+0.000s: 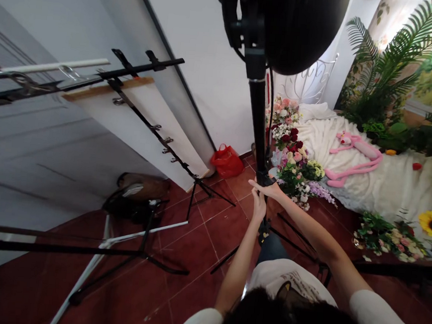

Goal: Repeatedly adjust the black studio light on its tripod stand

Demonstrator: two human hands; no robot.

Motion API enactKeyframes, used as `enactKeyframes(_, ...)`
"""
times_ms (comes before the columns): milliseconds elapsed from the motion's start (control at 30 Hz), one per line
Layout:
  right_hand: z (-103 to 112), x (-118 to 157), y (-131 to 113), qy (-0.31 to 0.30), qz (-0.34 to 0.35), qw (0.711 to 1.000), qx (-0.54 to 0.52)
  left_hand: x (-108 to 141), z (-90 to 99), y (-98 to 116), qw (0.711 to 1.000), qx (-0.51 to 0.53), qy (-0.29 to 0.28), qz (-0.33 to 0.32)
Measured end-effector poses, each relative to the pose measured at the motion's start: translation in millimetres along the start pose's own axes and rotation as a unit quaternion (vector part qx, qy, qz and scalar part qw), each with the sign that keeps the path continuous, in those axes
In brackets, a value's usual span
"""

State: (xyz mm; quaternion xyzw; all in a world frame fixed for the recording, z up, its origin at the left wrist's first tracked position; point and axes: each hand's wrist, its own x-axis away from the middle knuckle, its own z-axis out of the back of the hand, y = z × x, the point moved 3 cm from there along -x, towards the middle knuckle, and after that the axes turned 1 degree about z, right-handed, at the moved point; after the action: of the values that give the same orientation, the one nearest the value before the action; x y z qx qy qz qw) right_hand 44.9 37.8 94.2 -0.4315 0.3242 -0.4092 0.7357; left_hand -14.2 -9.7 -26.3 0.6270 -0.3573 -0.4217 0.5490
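Observation:
A black light stand (258,115) rises in front of me, with a large dark studio lamp (303,28) on its top. My right hand (270,188) is closed round the pole at a collar joint, thumb pointing left. Just under it, my left hand (259,205) grips the same pole from the left side. The two hands touch or nearly touch. Some fingers are hidden behind the pole and each other. The stand's lower part and spread legs run down near my body, partly covered by my arms and shirt.
Left are a black backdrop stand (144,115) with clamps, a hanging white backdrop (165,137) and white stand legs (145,234). A red bag (227,161) sits by the wall. At right, artificial flowers (295,156) edge a white-draped platform (310,127) holding a pink plush toy (364,150).

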Motion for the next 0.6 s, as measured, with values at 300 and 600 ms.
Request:
enactKeyframes(300, 28, -17, -69, 0.121, 0.067, 0.989, -0.045, -5, 3.8, 17, 0.999, -0.024, -0.028, -0.038)
enactKeyframes(600, 48, -15, -77, 0.008, 0.133, 0.990, -0.033, -9, -4.7, 17, 0.998, -0.026, 0.047, -0.035)
